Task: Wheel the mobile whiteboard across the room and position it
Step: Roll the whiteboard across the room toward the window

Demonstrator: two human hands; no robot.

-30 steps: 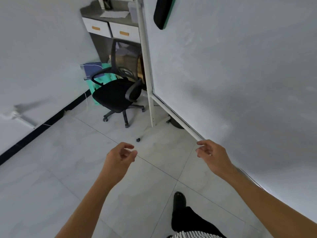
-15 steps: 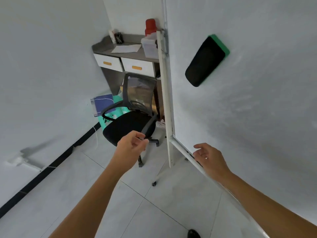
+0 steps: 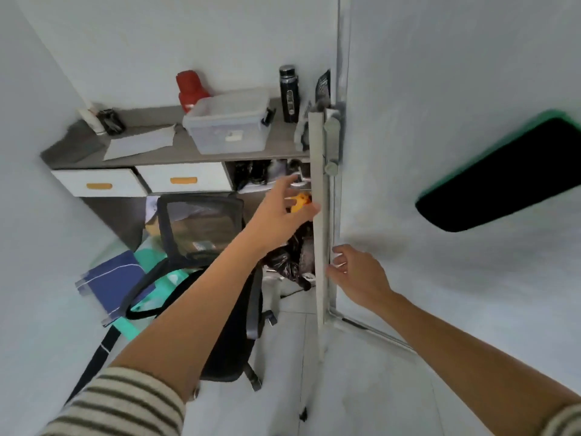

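Note:
The mobile whiteboard [image 3: 446, 127] fills the right half of the view, its white face close in front of me. Its grey upright side post [image 3: 321, 278] runs down the middle to the floor. A black eraser with a green back [image 3: 503, 177] sticks to the board at the right. My left hand [image 3: 279, 212] is stretched out just left of the post, fingers apart, thumb tip close to it. My right hand [image 3: 358, 275] is on the board side of the post, lower down, its curled fingertips touching the frame edge without wrapping it.
A grey desk [image 3: 176, 152] with two white drawers stands in the corner behind the post, with a clear plastic box [image 3: 229, 124], a red object [image 3: 189, 86] and a black bottle [image 3: 289, 92] on it. A black office chair [image 3: 201, 234] and a blue cloth [image 3: 110, 278] are just left of the post.
The view has tilted up and moved closer to the board's edge. Both hands have risen from the lower rail to the upright post, the left one opening as it reaches.

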